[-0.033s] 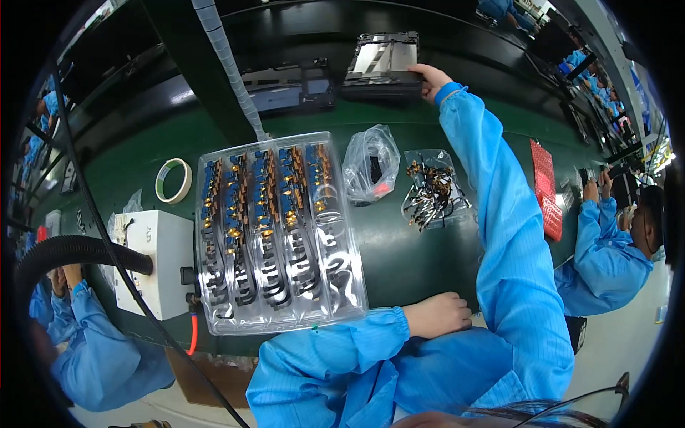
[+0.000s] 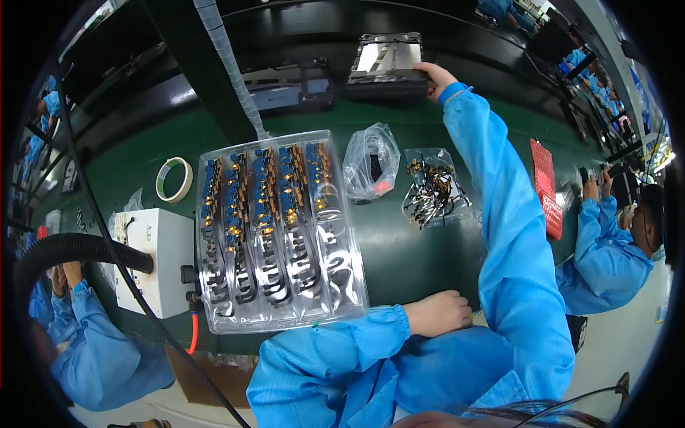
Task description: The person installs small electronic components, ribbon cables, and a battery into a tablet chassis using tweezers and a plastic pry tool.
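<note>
At the far side of the bench, my right hand (image 2: 437,80) grips the right edge of a black rectangular device frame (image 2: 385,60) with a shiny silver panel, thumb on top. The fingers beneath are hidden. The frame sits on or just above a dark block-like part, and I cannot tell whether they are joined. My left hand (image 2: 439,314) rests curled at the near bench edge, its fingers folded under, with nothing seen in it. Left of that hand lies a clear plastic tray (image 2: 349,285) holding rows of flex cables with blue and gold ends.
A dark panel (image 2: 285,87) lies left of the frame. Two clear bags, one with a black part (image 2: 374,165) and one with small cables (image 2: 435,187), lie mid-bench. Around are red bubble wrap (image 2: 546,189), a tape roll (image 2: 187,182), a white hosed box (image 2: 160,264) and co-workers.
My right hand and the device frame have shifted slightly to the right. My left hand stays where it was.
</note>
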Demonstrator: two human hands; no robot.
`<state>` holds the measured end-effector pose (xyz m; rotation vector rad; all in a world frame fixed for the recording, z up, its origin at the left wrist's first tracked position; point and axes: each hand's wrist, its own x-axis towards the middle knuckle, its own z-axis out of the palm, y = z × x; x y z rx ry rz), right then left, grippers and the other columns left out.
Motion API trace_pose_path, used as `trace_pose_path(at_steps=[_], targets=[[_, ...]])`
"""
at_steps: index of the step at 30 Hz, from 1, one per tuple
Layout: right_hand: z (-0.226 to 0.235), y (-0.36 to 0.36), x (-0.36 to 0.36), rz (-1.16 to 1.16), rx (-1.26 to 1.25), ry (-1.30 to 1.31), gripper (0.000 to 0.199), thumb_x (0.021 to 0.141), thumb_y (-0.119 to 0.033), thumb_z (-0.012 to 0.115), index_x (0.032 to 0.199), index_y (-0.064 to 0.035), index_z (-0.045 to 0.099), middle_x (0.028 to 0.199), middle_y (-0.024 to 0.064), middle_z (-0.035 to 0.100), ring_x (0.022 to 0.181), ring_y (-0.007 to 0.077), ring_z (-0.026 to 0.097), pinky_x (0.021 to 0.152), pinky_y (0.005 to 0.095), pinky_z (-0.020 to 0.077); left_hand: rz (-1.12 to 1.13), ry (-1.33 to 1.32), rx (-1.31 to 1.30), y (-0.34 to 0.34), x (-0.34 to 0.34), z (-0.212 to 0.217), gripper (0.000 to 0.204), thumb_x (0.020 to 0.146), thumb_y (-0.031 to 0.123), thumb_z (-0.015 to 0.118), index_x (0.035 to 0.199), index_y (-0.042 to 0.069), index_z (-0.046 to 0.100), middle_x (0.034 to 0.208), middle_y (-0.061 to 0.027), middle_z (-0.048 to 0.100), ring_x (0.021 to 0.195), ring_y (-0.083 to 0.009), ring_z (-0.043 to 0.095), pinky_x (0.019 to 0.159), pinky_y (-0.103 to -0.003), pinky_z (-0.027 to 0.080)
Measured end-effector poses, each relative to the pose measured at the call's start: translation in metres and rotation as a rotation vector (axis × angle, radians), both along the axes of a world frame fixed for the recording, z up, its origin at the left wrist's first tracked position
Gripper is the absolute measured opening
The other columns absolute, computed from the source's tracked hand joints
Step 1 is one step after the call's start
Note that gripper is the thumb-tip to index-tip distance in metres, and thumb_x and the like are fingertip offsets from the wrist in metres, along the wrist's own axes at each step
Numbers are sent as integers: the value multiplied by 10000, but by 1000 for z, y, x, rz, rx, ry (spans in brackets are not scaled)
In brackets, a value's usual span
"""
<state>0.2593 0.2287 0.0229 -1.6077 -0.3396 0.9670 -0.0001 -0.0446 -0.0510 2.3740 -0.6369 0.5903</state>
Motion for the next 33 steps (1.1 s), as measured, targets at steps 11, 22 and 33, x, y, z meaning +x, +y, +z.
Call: trace_pose_path(at_steps=[11, 22, 33], targets=[[36, -322, -35, -32, 270, 393, 139, 855, -177, 545, 930, -61, 532, 771, 41, 594, 576, 100, 465, 493, 215, 374, -24, -405, 71, -7, -11, 16, 157, 688, 134, 556, 811, 39, 584, 722, -30, 525, 694, -151, 523, 587, -261, 422], [-45, -423, -248, -446, 376, 258, 383, 772, -79, 646, 1105, -45, 460, 872, 27, 569, 663, 79, 519, 480, 199, 355, 693, -170, 1, -59, -93, 46, 341, 688, 160, 654, 1024, 126, 613, 1062, -70, 571, 941, -216, 562, 736, -352, 455], [-57, -416, -202, 430, -46, 424, 339, 920, -285, 446, 889, 2, 622, 745, 57, 642, 512, 52, 425, 469, 206, 349, 1000, 66, 68, -25, -119, 13, 285, 657, 99, 699, 932, 138, 636, 992, -23, 561, 925, -221, 526, 852, -420, 387]])
